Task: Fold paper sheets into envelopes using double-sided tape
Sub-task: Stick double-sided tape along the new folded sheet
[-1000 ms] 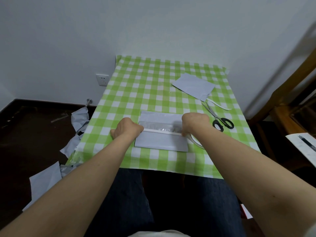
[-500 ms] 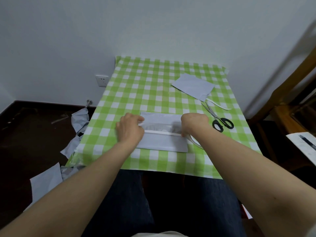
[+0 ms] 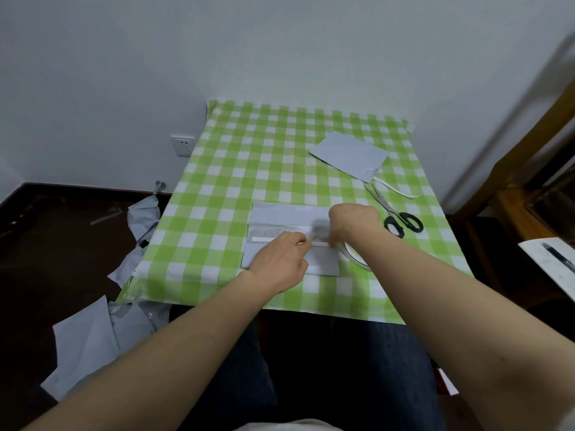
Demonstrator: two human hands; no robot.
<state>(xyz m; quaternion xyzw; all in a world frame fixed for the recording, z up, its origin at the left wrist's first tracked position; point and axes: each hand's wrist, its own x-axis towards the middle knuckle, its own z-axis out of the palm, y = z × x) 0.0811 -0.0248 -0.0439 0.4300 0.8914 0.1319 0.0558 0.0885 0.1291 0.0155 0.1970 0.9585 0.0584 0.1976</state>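
Note:
A pale folded paper sheet lies on the green checked table in front of me. A white strip of double-sided tape runs across its middle. My left hand rests on the sheet with its fingertips pressing on the strip near its right part. My right hand is curled at the strip's right end, fingers down on the tape. The tape roll lies beside the sheet's right edge, partly hidden under my right wrist.
Scissors with black handles lie to the right, a loose white tape strip beyond them. A second folded paper sits at the back right. Paper scraps lie on the floor at left. A wooden chair stands at right.
My left hand has slid right along the tape strip, from the sheet's left edge to near my right hand. The right hand has stayed at the strip's right end.

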